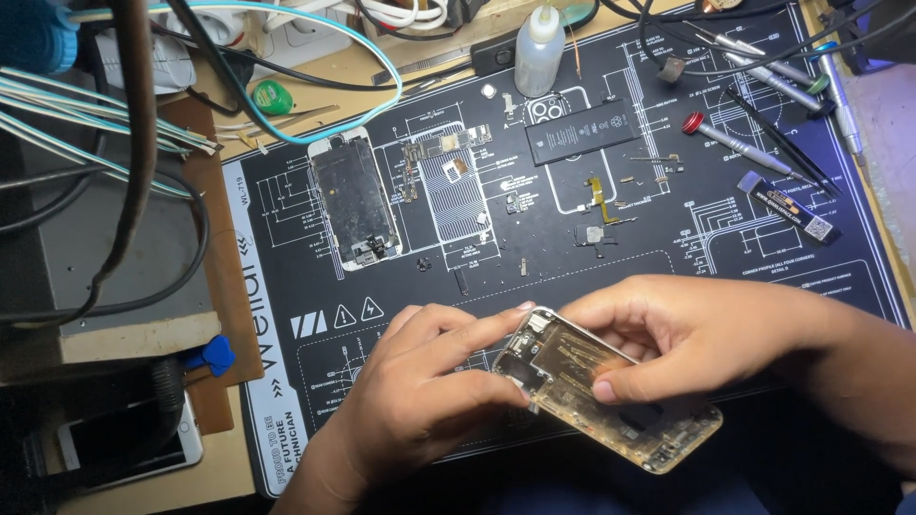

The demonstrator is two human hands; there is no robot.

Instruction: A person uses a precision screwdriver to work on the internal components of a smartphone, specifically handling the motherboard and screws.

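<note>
I pinched the gutted phone housing (pixel 611 401) in both hands, left hand (pixel 420 391) steadying and right hand (pixel 697 334) pressing gently (bare frames bend).

Gutted gold phone frame (pixel 611 396), tilted, seemingly empty.

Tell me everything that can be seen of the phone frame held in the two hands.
The phone frame is an opened, gutted shell with a gold-coloured metal rim and bare inner parts showing. It is held tilted above the near edge of the dark repair mat, its inside facing up. The left hand grips its upper-left end with fingertips; the right hand lies over its middle, thumb pressing inside. Finer details are too small to tell.
</note>
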